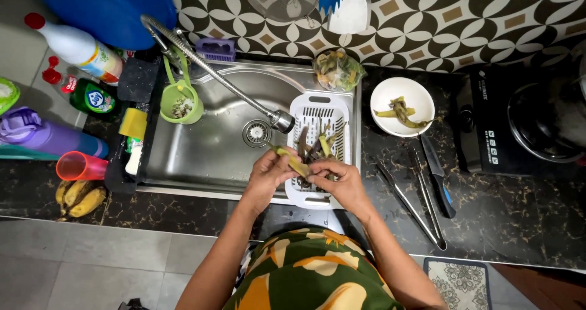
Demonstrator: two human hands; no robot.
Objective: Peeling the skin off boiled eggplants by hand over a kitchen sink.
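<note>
A person stands at a steel sink [201,157] set into a dark, gold-veined stone bench [500,224]. Both hands meet over the sink's front edge. The left hand [268,174] is curled around a long, thin yellow-green strip of vegetable [292,161], fingers closed on it. The right hand [337,182] is bent close beside it, fingertips pinched at the strip's near end; whether it grips the strip or only touches it I cannot tell. Just behind the hands a white slotted plastic basket [318,108] rests in the sink's right side, holding more dark and greenish strips. A coiled metal tap hose [213,72] slants across the basin, its nozzle above the round drain [256,133]. To the right on the bench sits a round white bowl [390,96] with a few limp green pieces, and nearer lie metal tongs [409,206] and a dark-handled knife [438,175]. To the left stand a pink plastic cup [80,166] and a bunch of bananas [79,197].
</note>
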